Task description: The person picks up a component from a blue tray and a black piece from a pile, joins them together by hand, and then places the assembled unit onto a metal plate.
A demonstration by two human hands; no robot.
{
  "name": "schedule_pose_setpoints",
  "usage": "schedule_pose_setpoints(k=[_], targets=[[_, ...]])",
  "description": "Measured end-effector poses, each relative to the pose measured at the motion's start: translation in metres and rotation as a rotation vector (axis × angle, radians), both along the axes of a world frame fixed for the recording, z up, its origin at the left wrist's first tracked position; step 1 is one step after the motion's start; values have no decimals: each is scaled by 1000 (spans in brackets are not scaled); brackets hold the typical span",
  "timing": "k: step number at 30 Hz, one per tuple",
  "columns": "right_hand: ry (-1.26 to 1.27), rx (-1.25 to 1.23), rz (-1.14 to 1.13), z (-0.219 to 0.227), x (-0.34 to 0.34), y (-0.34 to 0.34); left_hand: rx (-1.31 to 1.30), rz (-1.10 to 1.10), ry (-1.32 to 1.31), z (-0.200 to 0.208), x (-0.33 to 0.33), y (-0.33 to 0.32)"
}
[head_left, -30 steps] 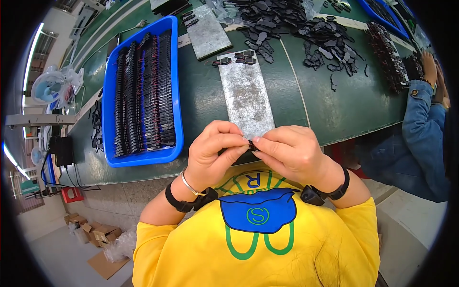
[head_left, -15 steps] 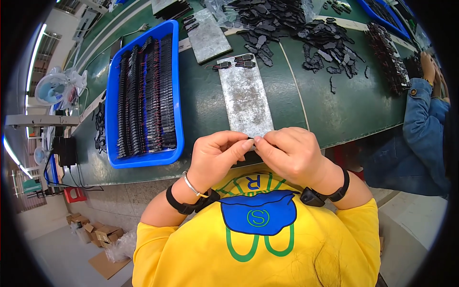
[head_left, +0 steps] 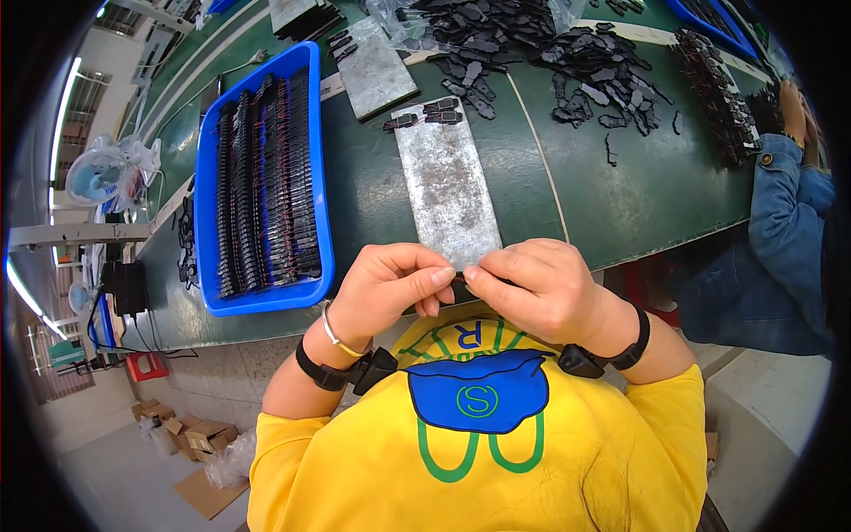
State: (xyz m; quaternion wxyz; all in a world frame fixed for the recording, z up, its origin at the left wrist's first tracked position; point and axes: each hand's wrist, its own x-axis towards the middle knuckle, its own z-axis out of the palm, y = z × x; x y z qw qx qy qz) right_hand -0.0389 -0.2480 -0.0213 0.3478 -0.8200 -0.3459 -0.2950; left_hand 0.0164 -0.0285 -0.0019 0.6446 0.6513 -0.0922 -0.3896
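My left hand and my right hand meet fingertip to fingertip over the near end of a grey metal plate. Both are closed in a pinch on a small dark part; a trace of red shows on it, but the fingers cover most of it. At the plate's far end lie a few small black components with reddish wires. Left of my hands stands a blue plastic bin holding long rows of similar black components.
A heap of flat black pieces spreads over the back of the green table. Another metal plate lies behind mine. At the right, a co-worker's denim sleeve reaches in beside a row of wired parts.
My fingertips have shifted slightly left and down, and the left fingers have curled further under. My pinch on the small part continues.
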Motion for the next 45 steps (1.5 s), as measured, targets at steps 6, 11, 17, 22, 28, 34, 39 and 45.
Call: schedule_pose_setpoints(k=[6,11,17,22,28,34,39,45], targets=[[25,64,36,0,-1,1,-176,-31,200,-5,1,4],[23,56,15,-1,-1,3,-185,16,197,-4,-1,4],[103,116,4,-1,0,5,-219,2,241,-8,2,6],[178,151,-68,9,4,-14,-179,60,206,-4,3,4],[527,75,-753,1,2,-101,-209,82,182,-11,2,9],[414,-206,-898,-8,26,-122,-232,75,158,-8,0,5],[422,-292,-714,-1,42,-136,-284,71,135,-9,0,10],[539,-587,-351,31,64,-164,-270,74,117,-10,-1,14]])
